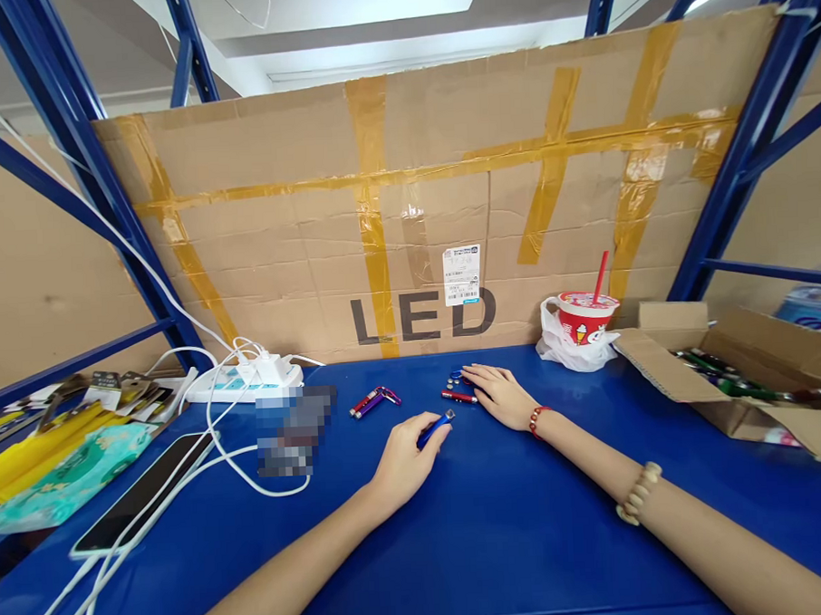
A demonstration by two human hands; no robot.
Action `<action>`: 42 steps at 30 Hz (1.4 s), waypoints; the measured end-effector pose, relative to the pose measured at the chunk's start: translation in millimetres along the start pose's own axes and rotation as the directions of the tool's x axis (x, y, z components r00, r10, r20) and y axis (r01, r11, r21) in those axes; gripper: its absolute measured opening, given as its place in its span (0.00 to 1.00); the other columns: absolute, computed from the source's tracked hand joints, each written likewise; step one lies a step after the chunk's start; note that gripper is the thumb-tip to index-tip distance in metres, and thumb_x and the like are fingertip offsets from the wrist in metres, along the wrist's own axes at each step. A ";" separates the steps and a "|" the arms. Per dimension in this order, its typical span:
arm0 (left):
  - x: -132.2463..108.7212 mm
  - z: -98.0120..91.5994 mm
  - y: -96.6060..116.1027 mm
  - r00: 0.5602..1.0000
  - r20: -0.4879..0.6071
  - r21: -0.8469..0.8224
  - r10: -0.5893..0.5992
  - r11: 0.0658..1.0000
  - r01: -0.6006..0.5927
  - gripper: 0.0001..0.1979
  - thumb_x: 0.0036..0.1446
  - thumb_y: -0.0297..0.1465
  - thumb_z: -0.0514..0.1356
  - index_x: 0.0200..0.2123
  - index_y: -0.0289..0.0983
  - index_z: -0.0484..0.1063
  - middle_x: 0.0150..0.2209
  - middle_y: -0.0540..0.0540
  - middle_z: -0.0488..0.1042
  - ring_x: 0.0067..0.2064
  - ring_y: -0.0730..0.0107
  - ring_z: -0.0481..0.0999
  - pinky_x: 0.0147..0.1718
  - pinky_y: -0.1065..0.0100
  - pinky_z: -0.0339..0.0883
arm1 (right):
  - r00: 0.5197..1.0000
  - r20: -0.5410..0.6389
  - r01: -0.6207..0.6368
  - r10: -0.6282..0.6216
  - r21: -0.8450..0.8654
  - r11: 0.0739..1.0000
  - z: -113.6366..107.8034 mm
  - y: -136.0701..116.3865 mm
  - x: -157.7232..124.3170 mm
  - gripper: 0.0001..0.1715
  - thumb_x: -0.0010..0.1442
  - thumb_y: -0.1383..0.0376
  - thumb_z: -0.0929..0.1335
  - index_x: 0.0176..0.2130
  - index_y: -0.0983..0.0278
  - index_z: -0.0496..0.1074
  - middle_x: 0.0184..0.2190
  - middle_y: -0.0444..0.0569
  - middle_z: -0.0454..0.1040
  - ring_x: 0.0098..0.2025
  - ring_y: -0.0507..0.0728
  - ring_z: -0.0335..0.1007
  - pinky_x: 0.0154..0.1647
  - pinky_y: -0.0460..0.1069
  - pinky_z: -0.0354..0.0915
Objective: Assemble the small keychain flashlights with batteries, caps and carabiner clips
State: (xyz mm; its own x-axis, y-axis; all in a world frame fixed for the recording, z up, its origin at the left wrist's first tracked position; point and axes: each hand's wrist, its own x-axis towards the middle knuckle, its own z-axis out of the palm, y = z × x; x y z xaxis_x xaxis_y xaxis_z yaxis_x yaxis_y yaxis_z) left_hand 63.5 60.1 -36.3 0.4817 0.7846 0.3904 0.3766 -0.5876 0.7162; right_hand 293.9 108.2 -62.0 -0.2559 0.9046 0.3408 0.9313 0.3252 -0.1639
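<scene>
Work looks unfinished: your left hand pinches a blue tube; your right hand lies loosely spread beside silver pieces near centre frame.

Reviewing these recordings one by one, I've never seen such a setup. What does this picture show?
No machine here: these are a person's bare hands, seen by a camera worn on the head, looking forward and down. The left hand holds a slim blue tube with a silvery end in its grip. The right hand lies on the blue tabletop, fingers beside a slim red tube and tiny silvery pieces. Beyond the left hand lie slim red and purple tubes; farther left, a black-screened phone. To the right stands an open brown cardboard box.
</scene>
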 end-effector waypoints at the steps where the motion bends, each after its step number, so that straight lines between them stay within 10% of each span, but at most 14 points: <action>1: 0.2 0.2 -0.1 1.000 0.002 -0.001 -0.003 1.000 0.003 0.14 0.60 0.37 0.51 0.33 0.37 0.73 0.25 0.49 0.72 0.27 0.69 0.71 0.29 0.71 0.63 | 1.000 0.006 -0.005 0.005 -0.002 1.000 0.0 -0.4 1.0 0.26 0.61 0.66 0.55 0.56 0.63 0.63 0.59 0.52 0.61 0.62 0.59 0.51 0.58 0.58 0.49; 17: 0.8 -0.5 2.9 0.999 0.029 -0.022 -0.039 0.999 0.039 0.15 0.60 0.39 0.50 0.33 0.37 0.72 0.24 0.50 0.70 0.27 0.69 0.69 0.28 0.70 0.62 | 1.000 -0.005 -0.004 0.004 0.019 1.000 -0.4 -2.5 2.6 0.26 0.62 0.63 0.56 0.58 0.62 0.61 0.56 0.52 0.64 0.58 0.60 0.56 0.56 0.58 0.52; 36: 1.7 0.9 -11.6 0.991 0.086 -0.083 -0.106 0.990 0.113 0.21 0.65 0.42 0.38 0.27 0.38 0.60 0.24 0.51 0.68 0.26 0.70 0.66 0.32 0.68 0.58 | 0.958 -0.246 -0.127 0.145 0.088 0.988 -8.9 1.4 -0.5 0.17 0.62 0.58 0.60 0.30 0.61 0.72 0.37 0.51 0.74 0.41 0.60 0.68 0.42 0.56 0.62; 42: 1.2 -2.5 -5.4 0.990 0.054 -0.143 -0.133 0.980 0.139 0.16 0.62 0.44 0.44 0.28 0.39 0.55 0.22 0.54 0.63 0.26 0.71 0.64 0.31 0.69 0.58 | 0.944 -0.326 0.014 0.051 0.195 0.981 -24.2 -29.3 -10.0 0.14 0.63 0.60 0.58 0.35 0.61 0.70 0.34 0.49 0.75 0.37 0.58 0.70 0.40 0.53 0.67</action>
State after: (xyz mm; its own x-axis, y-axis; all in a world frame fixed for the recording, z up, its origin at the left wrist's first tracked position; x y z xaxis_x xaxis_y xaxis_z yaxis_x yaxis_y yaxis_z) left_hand 60.1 64.7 -38.3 0.4697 0.8437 0.2598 0.3227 -0.4380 0.8391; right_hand 275.3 83.0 -38.3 -0.1091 0.7807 0.6153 0.8590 0.3855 -0.3369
